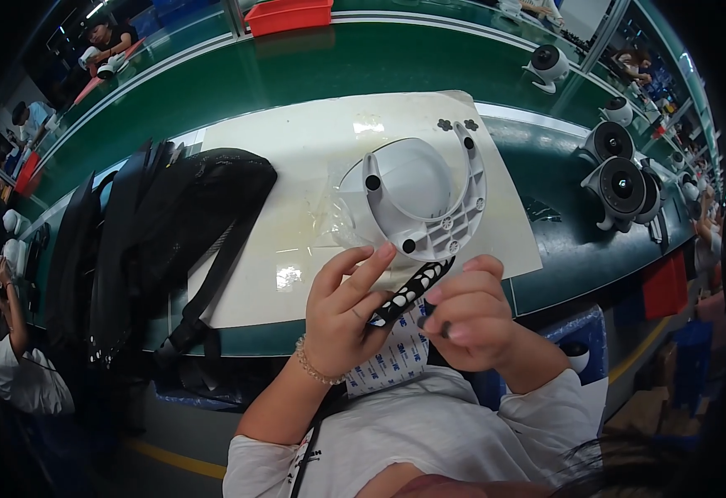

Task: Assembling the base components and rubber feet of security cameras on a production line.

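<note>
A white rounded device (413,178) lies with its U-shaped stand (471,220) facing up on a white board (255,249). Black round pads sit at several spots on that stand. My left hand (342,319) is closed on a black strip of pads (417,290) with pale cut-out gaps, and its index fingertip is at the stand's near edge. Just right of it, my right hand (471,319) pinches a small black pad (430,309). Below the strip hangs a white backing sheet (392,357) with blue print; what supports it is hidden.
A black mesh bag (205,191) with straps covers the board's left side. Two black flower-shaped pieces (457,125) lie at its far right corner. Several white-and-black devices (620,183) stand on the green bench to the right. A red bin (288,15) is at the back; other people work around.
</note>
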The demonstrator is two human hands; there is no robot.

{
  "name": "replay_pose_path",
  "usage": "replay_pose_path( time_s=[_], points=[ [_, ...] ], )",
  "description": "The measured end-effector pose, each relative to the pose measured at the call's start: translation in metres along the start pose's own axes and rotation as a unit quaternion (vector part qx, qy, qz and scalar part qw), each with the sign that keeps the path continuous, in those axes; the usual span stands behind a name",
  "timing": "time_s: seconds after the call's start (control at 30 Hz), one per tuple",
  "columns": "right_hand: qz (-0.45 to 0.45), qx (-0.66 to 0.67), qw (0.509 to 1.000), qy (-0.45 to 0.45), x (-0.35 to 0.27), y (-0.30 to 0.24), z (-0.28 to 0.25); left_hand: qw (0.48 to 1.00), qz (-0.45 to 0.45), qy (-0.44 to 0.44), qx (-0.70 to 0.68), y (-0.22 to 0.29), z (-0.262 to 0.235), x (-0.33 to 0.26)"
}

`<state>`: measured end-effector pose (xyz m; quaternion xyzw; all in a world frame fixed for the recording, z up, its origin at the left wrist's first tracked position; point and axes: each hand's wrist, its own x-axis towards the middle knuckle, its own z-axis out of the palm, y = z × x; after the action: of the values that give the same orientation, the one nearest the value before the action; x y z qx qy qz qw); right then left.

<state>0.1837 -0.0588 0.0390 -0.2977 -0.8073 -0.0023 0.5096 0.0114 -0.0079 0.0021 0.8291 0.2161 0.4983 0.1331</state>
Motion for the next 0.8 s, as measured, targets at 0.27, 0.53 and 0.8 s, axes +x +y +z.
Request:
replay_pose_path(
  time_s=[0.27, 0.53, 0.8],
  points=[
    [-0.027, 0.107, 0.993, -0.043, 0.008, 0.000, 0.003, 1.000, -0.006, -0.006, 0.004, 0.002, -0.001, 0.000],
    [0.007, 0.123, 0.992, 0.026, -0.005, 0.007, 0.003, 1.000, -0.013, -0.001, 0.009, -0.002, 0.002, -0.003],
    [0.190, 0.173, 0.958, 0.127, 0.011, 0.034, -0.012, 0.999, -0.007, -0.030, 0.030, 0.003, 0.001, 0.000]
  ],
)
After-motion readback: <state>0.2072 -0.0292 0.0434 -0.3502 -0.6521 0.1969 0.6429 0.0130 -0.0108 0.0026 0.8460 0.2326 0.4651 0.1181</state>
